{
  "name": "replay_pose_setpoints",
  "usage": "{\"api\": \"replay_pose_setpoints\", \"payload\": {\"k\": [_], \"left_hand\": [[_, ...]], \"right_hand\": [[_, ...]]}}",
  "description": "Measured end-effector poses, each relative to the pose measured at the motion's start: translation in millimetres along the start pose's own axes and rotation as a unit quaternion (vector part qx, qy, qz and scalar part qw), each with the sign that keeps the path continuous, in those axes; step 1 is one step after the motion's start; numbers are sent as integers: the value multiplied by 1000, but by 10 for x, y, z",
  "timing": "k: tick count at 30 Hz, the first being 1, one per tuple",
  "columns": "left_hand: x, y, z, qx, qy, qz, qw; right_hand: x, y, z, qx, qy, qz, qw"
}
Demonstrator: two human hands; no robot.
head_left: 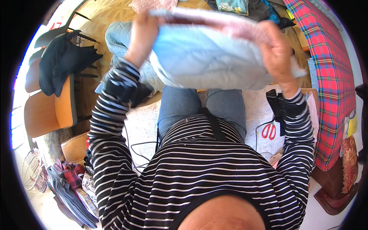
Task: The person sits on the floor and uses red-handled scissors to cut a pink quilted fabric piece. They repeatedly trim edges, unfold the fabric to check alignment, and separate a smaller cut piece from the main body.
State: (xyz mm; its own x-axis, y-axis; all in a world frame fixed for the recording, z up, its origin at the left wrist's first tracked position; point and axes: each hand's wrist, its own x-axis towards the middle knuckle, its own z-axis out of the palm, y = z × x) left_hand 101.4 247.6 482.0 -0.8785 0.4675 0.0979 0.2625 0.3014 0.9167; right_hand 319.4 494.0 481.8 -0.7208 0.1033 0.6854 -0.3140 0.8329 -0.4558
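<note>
A light blue and white piece of cloth [210,57] with pink parts along its upper edge is stretched between my hands, above my knees. My left hand [143,38] grips its upper left corner. At the upper right, my right hand [276,51] clasps the bunched pink edge. Motion blurs the cloth and both hands, so its exact kind cannot be told. Beneath it are my legs in blue jeans [179,112], on a seat with a pale cover [143,118]. Red-handled scissors [269,131] lie on that cover beside my right forearm.
Wooden chairs [43,110] stand at left, one with a dark garment [61,63]. Folded clothes [69,189] and a wire basket [33,172] are lower left. A quilted light blue cloth [118,37] lies on the floor ahead. A red plaid cloth [330,80] covers furniture at right.
</note>
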Motion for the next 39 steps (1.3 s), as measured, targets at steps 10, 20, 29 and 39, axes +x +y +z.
{"api": "replay_pose_setpoints", "payload": {"k": [10,20,29,39], "left_hand": [[-208,497,-467,282,-45,525,802],[-1543,-574,-19,321,-53,286,901],[-1620,-579,-305,333,-422,367,759],[-1446,-930,-597,369,-353,349,786]], "right_hand": [[-704,-1215,-407,134,-280,235,921],[-1281,-934,-119,343,-151,423,825],[-991,-739,-221,291,-113,362,879],[-1701,-558,36,-33,-363,250,897]]}}
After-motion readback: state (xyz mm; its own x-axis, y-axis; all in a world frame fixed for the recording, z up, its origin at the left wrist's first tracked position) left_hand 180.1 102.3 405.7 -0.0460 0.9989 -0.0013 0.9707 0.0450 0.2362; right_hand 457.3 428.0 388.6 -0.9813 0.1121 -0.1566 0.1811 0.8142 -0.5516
